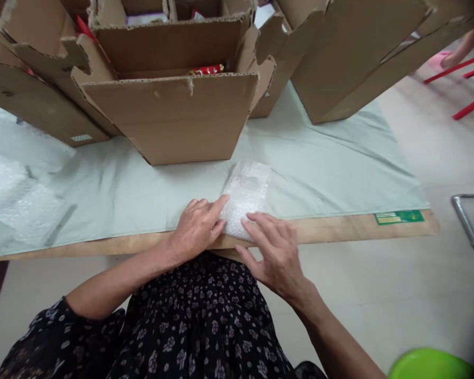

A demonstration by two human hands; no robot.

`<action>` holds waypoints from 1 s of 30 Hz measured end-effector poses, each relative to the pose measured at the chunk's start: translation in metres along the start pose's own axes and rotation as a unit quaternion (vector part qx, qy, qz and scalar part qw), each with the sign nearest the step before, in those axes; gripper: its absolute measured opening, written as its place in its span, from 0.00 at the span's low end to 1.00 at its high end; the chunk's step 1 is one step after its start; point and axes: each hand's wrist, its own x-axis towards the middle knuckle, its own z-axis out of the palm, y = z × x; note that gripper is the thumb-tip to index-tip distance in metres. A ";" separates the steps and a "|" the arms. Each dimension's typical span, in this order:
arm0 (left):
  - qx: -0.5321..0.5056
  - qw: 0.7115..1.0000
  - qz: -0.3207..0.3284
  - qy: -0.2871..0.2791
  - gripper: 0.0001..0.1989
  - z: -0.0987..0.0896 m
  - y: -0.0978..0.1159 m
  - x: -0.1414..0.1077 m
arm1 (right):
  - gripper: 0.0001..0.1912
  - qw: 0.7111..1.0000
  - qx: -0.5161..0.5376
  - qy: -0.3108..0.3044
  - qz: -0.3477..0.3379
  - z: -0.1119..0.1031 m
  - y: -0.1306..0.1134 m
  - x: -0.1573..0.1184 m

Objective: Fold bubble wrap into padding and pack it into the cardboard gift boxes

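Observation:
A small piece of bubble wrap [248, 190] lies at the table's front edge, flat and slightly crumpled. My left hand [199, 226] touches its left side with thumb and index finger, the other fingers curled. My right hand [274, 252] rests its fingertips on the lower right part of the wrap, fingers apart and thumb below. Whether anything lies inside the wrap cannot be made out.
Open cardboard boxes [174, 118] stand along the back, one holding a red packet [208, 69]. More bubble wrap [19, 195] is piled at the left. A pale green cloth [332, 168] covers the table. A green basin [430, 366] is at the lower right.

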 end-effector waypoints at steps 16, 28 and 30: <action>-0.136 0.989 0.047 -0.047 0.08 -0.018 -0.011 0.006 | 0.09 0.993 0.079 0.020 0.090 0.002 0.014 0.002; -0.077 0.993 0.076 0.042 0.14 -0.010 -0.011 0.008 | 0.09 0.999 0.042 -0.011 0.012 0.016 0.024 0.015; -0.095 0.990 0.104 0.028 0.10 -0.013 -0.011 0.005 | 0.09 0.995 0.089 -0.030 0.031 0.014 0.025 0.015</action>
